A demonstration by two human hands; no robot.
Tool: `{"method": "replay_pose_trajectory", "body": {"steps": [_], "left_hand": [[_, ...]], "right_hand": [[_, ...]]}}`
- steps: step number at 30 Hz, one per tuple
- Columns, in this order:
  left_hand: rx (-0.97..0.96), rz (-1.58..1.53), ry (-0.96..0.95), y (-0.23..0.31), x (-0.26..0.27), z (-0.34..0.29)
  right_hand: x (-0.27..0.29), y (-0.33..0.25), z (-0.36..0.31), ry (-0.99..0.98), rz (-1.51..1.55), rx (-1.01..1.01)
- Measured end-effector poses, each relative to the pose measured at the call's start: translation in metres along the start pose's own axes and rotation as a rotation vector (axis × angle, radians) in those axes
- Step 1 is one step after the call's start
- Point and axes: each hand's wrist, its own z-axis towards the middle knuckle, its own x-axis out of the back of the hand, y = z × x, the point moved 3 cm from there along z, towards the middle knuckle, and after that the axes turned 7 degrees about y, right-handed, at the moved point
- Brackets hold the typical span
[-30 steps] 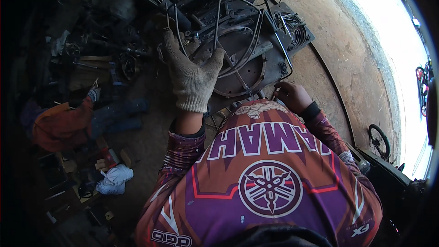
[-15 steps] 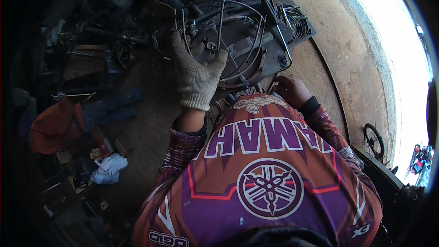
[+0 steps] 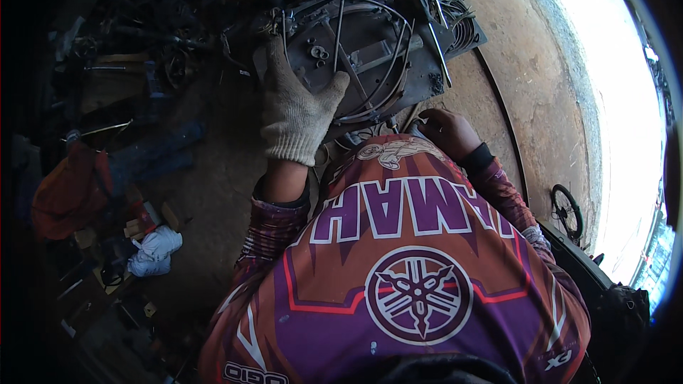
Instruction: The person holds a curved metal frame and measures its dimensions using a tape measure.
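Observation:
My left hand [image 3: 299,110], in a pale knitted glove, reaches over the left edge of a dark metal work plate [image 3: 425,84]. Its forefinger stretches up along the left side of a round frame of bent metal rods [image 3: 340,32], and the thumb is spread wide. I cannot tell whether the fingertips touch the rod. The frame lies on the plate, with a few small metal rings [image 3: 318,52] inside its outline. My bare right hand [image 3: 452,134] rests low by the plate's near edge, fingers curled down. What lies under those fingers is hidden.
A coil of rod [image 3: 466,32] sits at the plate's right, and a long dark bar [image 3: 501,103] runs along the ground. On the left are an orange cloth [image 3: 71,188], a white plastic bag [image 3: 155,250] and dark scattered scrap. A bicycle wheel [image 3: 567,213] stands at right.
My left hand's fingers have straightened from a half-curled pose, the forefinger now reaching along the frame's left side. My right hand stays low by the near edge. The whole view has shifted slightly.

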Motion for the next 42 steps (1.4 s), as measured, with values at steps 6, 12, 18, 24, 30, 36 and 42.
{"method": "replay_pose_trajectory", "body": {"steps": [6,12,18,24,30,36,42], "left_hand": [[-0.107,0.047,0.012,-0.01,-0.001,-0.002],[-0.056,0.059,-0.049,-0.012,0.009,-0.005],[0.033,-0.338,-0.018,-0.034,0.011,-0.007],[0.025,-0.06,0.115,-0.087,0.028,0.073],[-0.075,0.321,-0.193,-0.146,-0.029,0.163],[0.109,0.415,-0.331,-0.169,-0.059,0.183],[0.089,0.014,0.077,-0.149,-0.015,0.163]], "right_hand": [[-0.001,-0.003,0.003,0.012,-0.03,-0.007],[-0.001,-0.008,0.01,-0.003,0.009,-0.024],[0.018,-0.023,0.021,0.123,-0.053,-0.024],[0.027,-0.027,0.025,0.202,-0.014,0.047],[0.021,-0.045,0.028,0.145,-0.046,0.036],[0.022,-0.035,0.015,0.231,-0.056,0.049],[0.024,-0.036,0.008,0.243,0.013,-0.001]]}}
